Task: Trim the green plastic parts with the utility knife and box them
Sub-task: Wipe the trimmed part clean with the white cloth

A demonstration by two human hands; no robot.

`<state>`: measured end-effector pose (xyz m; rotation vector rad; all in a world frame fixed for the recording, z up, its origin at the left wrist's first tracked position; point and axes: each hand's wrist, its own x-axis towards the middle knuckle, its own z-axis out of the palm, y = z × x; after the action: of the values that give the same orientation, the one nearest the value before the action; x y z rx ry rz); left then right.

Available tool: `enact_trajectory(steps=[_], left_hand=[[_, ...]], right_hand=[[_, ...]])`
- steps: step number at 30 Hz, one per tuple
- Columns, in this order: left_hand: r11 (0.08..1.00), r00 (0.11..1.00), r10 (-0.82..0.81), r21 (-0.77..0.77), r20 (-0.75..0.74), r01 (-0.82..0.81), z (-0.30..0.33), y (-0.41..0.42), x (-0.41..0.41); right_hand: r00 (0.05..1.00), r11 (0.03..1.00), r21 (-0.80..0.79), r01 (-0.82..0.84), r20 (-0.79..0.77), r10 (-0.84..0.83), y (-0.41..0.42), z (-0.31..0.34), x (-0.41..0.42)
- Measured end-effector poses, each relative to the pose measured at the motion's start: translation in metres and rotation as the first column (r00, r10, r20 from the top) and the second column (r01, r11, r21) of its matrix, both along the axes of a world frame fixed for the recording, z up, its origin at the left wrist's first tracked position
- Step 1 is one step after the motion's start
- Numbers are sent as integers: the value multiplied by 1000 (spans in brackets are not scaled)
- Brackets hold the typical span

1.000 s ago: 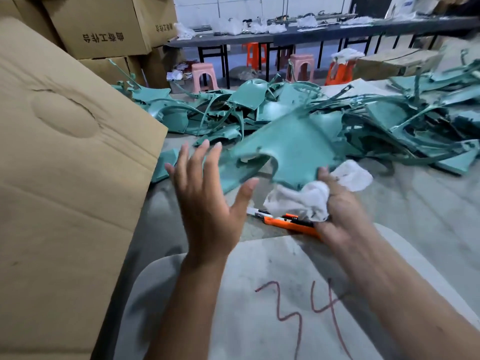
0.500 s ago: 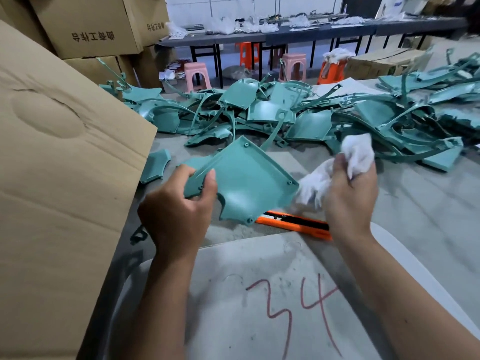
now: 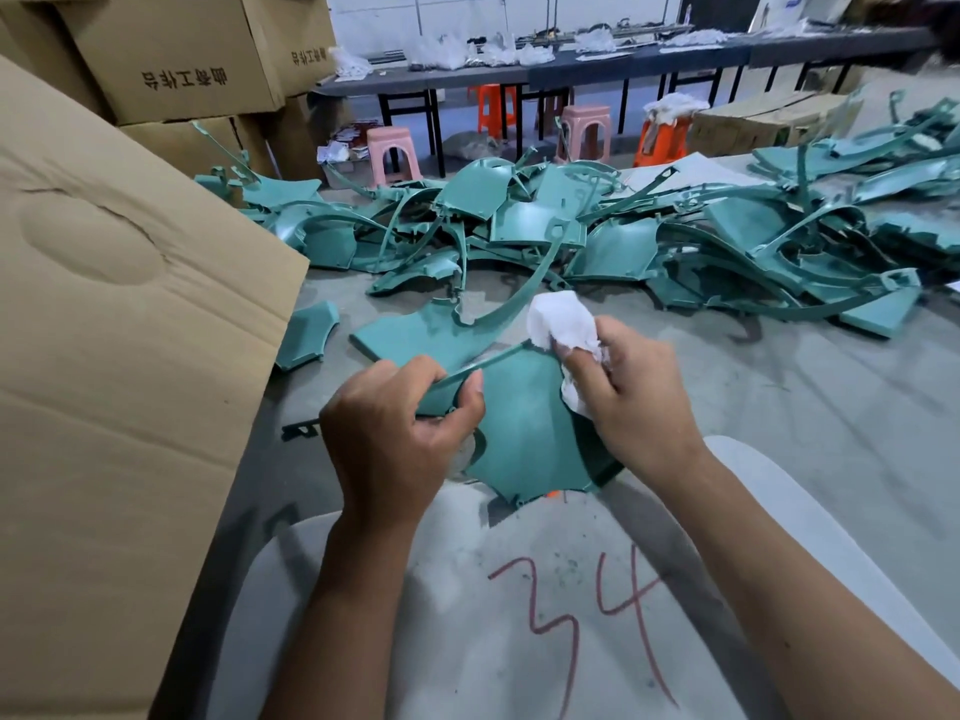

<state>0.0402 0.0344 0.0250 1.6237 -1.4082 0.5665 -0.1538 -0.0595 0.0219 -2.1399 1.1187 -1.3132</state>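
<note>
Left hand (image 3: 400, 439) curls round the rim of a smooth, curved green plastic panel (image 3: 524, 433) held above the gritty grey table (image 3: 805, 407). Right hand (image 3: 634, 392) clutches a crumpled white cloth (image 3: 563, 324) against the panel's upper edge.

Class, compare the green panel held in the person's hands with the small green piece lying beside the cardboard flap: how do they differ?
The held panel is larger; the small piece is much smaller. The held panel is gripped by the left hand and touched by the right hand, which holds a white cloth; the small piece lies untouched on the table. The held panel carries a thin strip along its top edge; the small piece shows none. Both are the same teal-green plastic.
</note>
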Motion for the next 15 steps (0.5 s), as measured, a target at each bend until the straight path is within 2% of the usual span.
enact_trajectory(steps=[4, 6, 9, 11, 13, 14, 15], left_hand=[[999, 1000, 13, -42, -9, -14, -3, -2, -9], [997, 999, 36, -67, -39, -38, -4, -2, -11], [964, 969, 117, -210, -217, -163, 3, 2, 3], [934, 946, 144, -276, -289, -227, 9, 5, 13], [938, 945, 151, -259, -289, -229, 8, 5, 12], [946, 947, 153, -236, -282, -224, 6, 5, 9], [953, 947, 151, -214, -284, -216, 4, 4, 6]], right_hand=[[984, 991, -28, 129, 128, -125, 4, -3, 4], [931, 966, 81, 246, 258, -259, -2, -3, 1], [818, 901, 295, 320, 394, -419, -16, -4, -20], [789, 923, 327, 203, 504, -352, -15, -5, -28], [711, 939, 329, -100, 684, -164, -6, -3, -22], [688, 907, 335, -256, 722, -72, -2, -2, -17], [707, 863, 350, -365, 707, 12, 2, -1, -12]])
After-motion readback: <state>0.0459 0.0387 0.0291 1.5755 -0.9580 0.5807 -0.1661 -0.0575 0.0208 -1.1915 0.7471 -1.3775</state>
